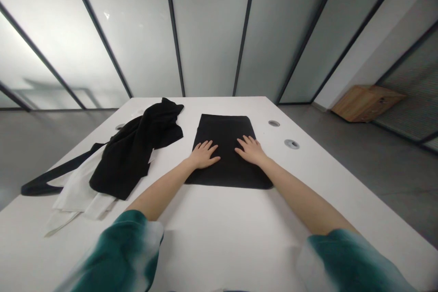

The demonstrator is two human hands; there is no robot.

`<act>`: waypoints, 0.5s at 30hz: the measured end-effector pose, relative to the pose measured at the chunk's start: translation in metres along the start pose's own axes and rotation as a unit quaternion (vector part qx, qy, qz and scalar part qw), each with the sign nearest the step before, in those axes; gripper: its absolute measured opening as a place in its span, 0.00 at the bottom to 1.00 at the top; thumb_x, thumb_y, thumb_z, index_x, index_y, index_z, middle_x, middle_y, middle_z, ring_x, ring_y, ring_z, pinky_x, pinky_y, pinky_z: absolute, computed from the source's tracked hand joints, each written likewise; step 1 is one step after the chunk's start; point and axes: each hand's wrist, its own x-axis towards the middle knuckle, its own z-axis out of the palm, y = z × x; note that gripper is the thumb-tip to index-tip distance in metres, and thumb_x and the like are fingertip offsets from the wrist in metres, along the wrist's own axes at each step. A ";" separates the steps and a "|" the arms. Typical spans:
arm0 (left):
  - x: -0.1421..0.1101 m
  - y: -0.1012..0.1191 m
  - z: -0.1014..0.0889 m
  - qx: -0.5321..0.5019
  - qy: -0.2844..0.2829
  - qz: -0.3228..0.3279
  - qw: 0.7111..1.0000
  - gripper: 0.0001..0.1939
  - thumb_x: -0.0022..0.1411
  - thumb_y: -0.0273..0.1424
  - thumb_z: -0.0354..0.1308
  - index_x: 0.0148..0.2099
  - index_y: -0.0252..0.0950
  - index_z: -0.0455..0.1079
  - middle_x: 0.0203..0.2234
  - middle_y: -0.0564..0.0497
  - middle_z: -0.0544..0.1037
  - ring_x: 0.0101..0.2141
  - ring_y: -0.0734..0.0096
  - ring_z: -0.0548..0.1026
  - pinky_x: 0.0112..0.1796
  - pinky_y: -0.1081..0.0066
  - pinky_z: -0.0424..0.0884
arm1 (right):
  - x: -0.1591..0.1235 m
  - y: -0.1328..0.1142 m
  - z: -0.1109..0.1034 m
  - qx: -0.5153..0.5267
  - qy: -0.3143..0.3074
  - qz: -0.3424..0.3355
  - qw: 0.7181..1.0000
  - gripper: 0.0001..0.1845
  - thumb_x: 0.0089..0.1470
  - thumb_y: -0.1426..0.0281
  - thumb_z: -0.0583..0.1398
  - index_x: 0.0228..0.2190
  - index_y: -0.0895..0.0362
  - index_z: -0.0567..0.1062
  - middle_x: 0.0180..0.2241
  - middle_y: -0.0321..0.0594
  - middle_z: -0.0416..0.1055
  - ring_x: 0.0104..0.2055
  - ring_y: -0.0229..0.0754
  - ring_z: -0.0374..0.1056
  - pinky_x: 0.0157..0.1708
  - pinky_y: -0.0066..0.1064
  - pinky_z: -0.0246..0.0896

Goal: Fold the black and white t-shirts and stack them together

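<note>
A black piece of cloth, folded into a neat, nearly rectangular shape [226, 173], lies flat on the white table [232, 228]. My left hand [204, 155] rests palm down on its left part, fingers spread. On its right part lies my right hand [251, 149], also flat with the fingers apart. Neither hand grips anything. What kind of garment the folded cloth is, I cannot tell.
To the left lies a loose heap: a crumpled black cloth [128, 159] over a white cloth [78, 189], with a dark band-like piece [44, 182] beside them. Two round grommets [292, 144] sit on the right. Behind stand frosted glass panels [208, 32]; a wooden cabinet [366, 102] is at far right.
</note>
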 end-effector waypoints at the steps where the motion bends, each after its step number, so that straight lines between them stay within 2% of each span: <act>1: 0.000 -0.002 0.002 -0.003 -0.007 -0.008 1.000 0.36 0.67 0.53 0.43 0.70 0.40 0.53 0.70 0.42 0.50 0.68 0.50 0.48 0.64 0.50 0.47 | -0.001 -0.002 0.003 0.003 -0.016 0.000 1.000 0.35 0.63 0.50 0.48 0.66 0.53 0.59 0.69 0.48 0.48 0.70 0.59 0.43 0.65 0.53 0.39; 6: 0.000 -0.007 0.003 -0.006 -0.012 -0.030 0.999 0.36 0.68 0.53 0.41 0.70 0.40 0.53 0.70 0.42 0.49 0.68 0.50 0.48 0.64 0.51 0.48 | 0.011 0.001 0.009 0.043 -0.035 -0.018 0.998 0.35 0.63 0.51 0.49 0.65 0.54 0.59 0.69 0.48 0.47 0.71 0.56 0.41 0.66 0.49 0.38; 9: 0.001 -0.016 -0.005 -0.014 0.019 -0.011 1.000 0.32 0.69 0.50 0.42 0.66 0.38 0.61 0.65 0.42 0.62 0.64 0.54 0.60 0.61 0.57 0.56 | 0.022 0.008 0.004 0.093 -0.006 -0.017 0.996 0.29 0.63 0.56 0.52 0.61 0.54 0.66 0.66 0.46 0.56 0.68 0.51 0.50 0.65 0.43 0.45; 11: 0.003 -0.026 -0.011 -0.018 0.081 -0.020 0.996 0.27 0.70 0.45 0.42 0.61 0.36 0.67 0.59 0.42 0.71 0.58 0.58 0.68 0.58 0.63 0.61 | 0.027 0.013 -0.002 0.115 0.040 0.026 0.992 0.26 0.62 0.61 0.52 0.59 0.56 0.69 0.63 0.47 0.62 0.64 0.49 0.57 0.62 0.39 0.51; 12: 0.004 -0.032 -0.013 -0.014 0.118 -0.048 0.992 0.25 0.70 0.42 0.43 0.59 0.35 0.68 0.56 0.42 0.73 0.56 0.58 0.70 0.57 0.63 0.62 | 0.028 0.017 -0.006 0.116 0.064 0.065 0.989 0.26 0.62 0.62 0.52 0.58 0.57 0.69 0.61 0.49 0.64 0.62 0.50 0.60 0.60 0.40 0.54; 14: 0.006 -0.042 -0.014 0.003 0.168 -0.140 0.976 0.23 0.69 0.41 0.44 0.57 0.34 0.69 0.54 0.39 0.73 0.55 0.54 0.69 0.55 0.58 0.64 | 0.028 0.023 -0.012 0.099 0.089 0.156 0.979 0.27 0.60 0.63 0.52 0.57 0.60 0.71 0.57 0.55 0.67 0.58 0.56 0.63 0.56 0.45 0.57; 15: 0.007 -0.047 -0.013 0.012 0.171 -0.183 0.968 0.24 0.68 0.42 0.45 0.57 0.34 0.70 0.55 0.38 0.72 0.55 0.50 0.68 0.55 0.55 0.64 | 0.028 0.025 -0.015 0.086 0.088 0.192 0.974 0.27 0.59 0.62 0.52 0.56 0.62 0.72 0.55 0.58 0.67 0.57 0.59 0.63 0.55 0.48 0.57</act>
